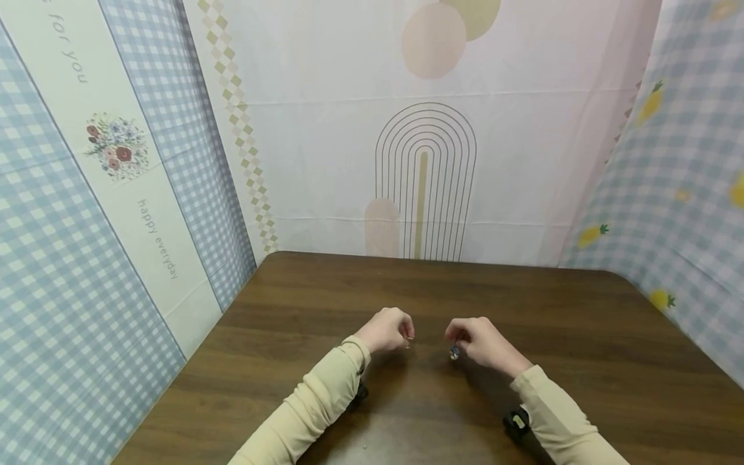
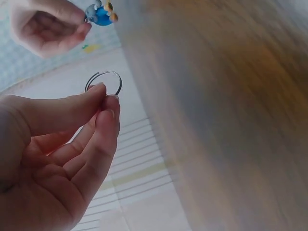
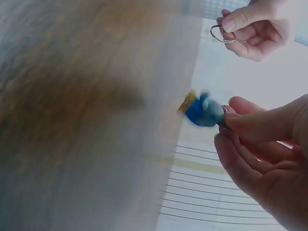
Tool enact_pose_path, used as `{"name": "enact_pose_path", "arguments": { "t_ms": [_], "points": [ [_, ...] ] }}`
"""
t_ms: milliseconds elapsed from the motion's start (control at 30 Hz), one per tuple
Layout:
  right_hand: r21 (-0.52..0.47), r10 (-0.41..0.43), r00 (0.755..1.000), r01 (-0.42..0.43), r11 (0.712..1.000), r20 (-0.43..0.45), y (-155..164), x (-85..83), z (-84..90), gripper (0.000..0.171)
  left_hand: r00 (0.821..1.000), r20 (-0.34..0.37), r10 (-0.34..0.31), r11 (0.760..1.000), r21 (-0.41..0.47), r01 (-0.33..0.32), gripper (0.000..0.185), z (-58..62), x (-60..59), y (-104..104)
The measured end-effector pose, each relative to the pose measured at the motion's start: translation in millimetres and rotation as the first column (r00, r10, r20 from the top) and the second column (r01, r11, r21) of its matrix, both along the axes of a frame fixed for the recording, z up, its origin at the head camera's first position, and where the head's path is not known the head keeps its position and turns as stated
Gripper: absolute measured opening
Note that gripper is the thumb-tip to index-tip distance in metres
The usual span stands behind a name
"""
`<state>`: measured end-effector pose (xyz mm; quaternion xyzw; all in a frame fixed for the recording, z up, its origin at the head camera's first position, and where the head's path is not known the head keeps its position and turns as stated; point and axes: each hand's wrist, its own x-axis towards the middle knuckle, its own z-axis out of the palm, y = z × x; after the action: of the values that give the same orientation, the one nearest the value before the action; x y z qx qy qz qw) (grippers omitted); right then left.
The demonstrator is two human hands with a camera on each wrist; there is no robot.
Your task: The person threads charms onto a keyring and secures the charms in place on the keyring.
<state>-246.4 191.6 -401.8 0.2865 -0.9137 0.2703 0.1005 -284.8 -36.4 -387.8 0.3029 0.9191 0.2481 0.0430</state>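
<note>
Between its thumb and fingertips my left hand (image 1: 388,329) pinches a thin metal split ring (image 2: 120,83), which stands up from the fingertips in the left wrist view. My right hand (image 1: 478,339) pinches a small blue and grey figurine charm (image 3: 202,110) with yellow-orange parts at its far end. In the head view the charm hangs below the right fingertips. Both hands are held over the table a short way apart, and the ring and charm do not touch. What joins the charm to the right fingers is mostly hidden by the thumb.
A dark brown wooden table (image 1: 279,387) lies under both hands. Behind it hangs a pale cloth with printed arches (image 1: 427,187); checked cloths hang at the left (image 1: 192,148) and right (image 1: 686,194). Dark wrist devices (image 1: 516,423) sit by the sleeves.
</note>
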Motion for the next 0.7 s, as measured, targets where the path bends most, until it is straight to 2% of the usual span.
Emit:
{"name": "enact_pose_path", "arguments": {
  "t_ms": [167,400,533,700],
  "points": [
    [-0.067,-0.034,0.999,0.035,0.997,0.019,5,-7.6,3.6,0.020,1.000,0.009,0.006,1.000,0.022,-0.007,0.008,1.6,-3.2,11],
    [-0.190,-0.019,0.998,0.030,0.981,0.056,8,-17.7,13.6,0.015,0.999,0.038,-0.001,0.996,0.091,-0.002,0.009,6.5,-6.7,21],
    [-0.281,0.036,0.998,-0.021,0.960,0.049,9,-26.0,20.1,0.014,0.997,0.073,0.002,0.987,0.162,-0.014,0.007,14.2,-9.5,26],
    [-0.399,0.152,0.983,-0.100,0.912,0.102,10,-34.0,30.6,0.012,0.995,0.100,0.007,0.972,0.234,-0.031,0.005,28.2,-14.0,30]
  ]
}}
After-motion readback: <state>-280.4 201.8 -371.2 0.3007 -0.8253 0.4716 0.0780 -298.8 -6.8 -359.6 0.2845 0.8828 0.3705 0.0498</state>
